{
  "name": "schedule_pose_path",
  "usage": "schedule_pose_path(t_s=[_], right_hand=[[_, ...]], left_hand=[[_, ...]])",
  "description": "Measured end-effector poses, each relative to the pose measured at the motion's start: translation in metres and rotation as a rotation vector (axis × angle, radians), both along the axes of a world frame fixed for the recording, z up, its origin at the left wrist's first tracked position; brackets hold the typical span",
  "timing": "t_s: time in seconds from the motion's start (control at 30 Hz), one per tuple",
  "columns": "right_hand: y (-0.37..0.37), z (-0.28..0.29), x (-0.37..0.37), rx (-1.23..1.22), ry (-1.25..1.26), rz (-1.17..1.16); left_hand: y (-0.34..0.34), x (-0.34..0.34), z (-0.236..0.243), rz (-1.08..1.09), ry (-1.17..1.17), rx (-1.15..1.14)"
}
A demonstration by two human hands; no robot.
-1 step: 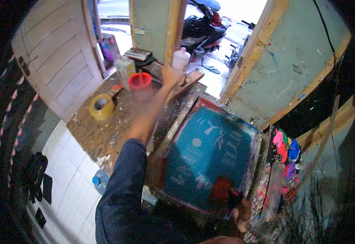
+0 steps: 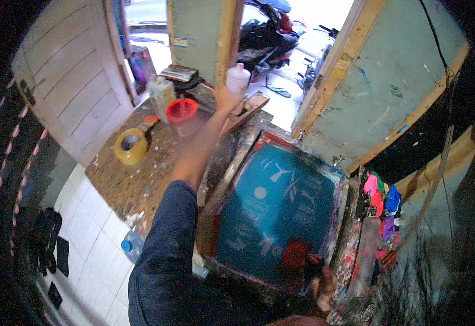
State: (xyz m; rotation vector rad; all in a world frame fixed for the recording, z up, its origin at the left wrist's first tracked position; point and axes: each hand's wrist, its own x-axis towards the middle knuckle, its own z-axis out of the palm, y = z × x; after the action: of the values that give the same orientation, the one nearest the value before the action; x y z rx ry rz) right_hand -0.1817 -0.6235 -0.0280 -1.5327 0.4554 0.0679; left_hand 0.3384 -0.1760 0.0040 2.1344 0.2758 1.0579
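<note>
My left hand (image 2: pixel 227 100) is stretched far forward and closed around the lower part of a whitish plastic bottle (image 2: pixel 238 80). The bottle stands upright at the far edge of the worktable, beside a wooden tray (image 2: pixel 255 104). To the right lies a printing screen (image 2: pixel 270 201) with blue-green mesh and pale stencil shapes. At its near right corner is my right hand (image 2: pixel 324 287), in shadow, with bent fingers against something dark that I cannot make out. A dark red patch (image 2: pixel 294 254) shows on the mesh beside that hand.
Left of my forearm are a red tub (image 2: pixel 181 110), a cloudy plastic jug (image 2: pixel 162 95) and a tape roll (image 2: pixel 131 145) on the stained table (image 2: pixel 119 187). A blue-capped bottle (image 2: pixel 133 245) is below. Coloured rags (image 2: pixel 381 201) hang right; a motorbike (image 2: pixel 267 41) stands outside the doorway.
The whole view has shifted slightly, so things sit a little further left. My left hand stays on the bottle, and my right hand stays at the screen's corner.
</note>
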Motion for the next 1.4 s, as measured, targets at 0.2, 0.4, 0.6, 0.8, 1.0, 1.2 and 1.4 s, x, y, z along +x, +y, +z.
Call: schedule_pose_path(t_s=[0.2, 0.4, 0.6, 0.8, 1.0, 1.2, 1.4], right_hand=[[0.048, 0.036, 0.019, -0.251, -0.228, -0.102], [-0.003, -0.004, 0.006, -0.354, -0.207, 0.231], [0.032, 0.043, 0.009, -0.339, -0.219, 0.245], [0.089, 0.104, 0.026, -0.177, -0.287, 0.313], [0.100, 0.104, 0.010, -0.138, -0.376, 0.428], [0.113, 0.095, -0.006, -0.146, -0.400, 0.541], [0.120, 0.094, -0.015, -0.189, -0.406, 0.562]], left_hand=[[-0.008, 0.062, -0.018, -0.128, 0.012, -0.224], [-0.011, 0.017, 0.019, -0.166, -0.239, -0.228], [-0.026, -0.088, 0.087, -0.278, -0.277, -0.066], [-0.030, -0.301, 0.135, -0.540, -0.153, 0.029], [-0.060, -0.467, 0.127, -0.786, 0.154, -0.065], [-0.072, -0.538, 0.115, -0.691, 0.466, 0.329], [-0.076, -0.555, 0.112, -0.684, 0.525, 0.436]])
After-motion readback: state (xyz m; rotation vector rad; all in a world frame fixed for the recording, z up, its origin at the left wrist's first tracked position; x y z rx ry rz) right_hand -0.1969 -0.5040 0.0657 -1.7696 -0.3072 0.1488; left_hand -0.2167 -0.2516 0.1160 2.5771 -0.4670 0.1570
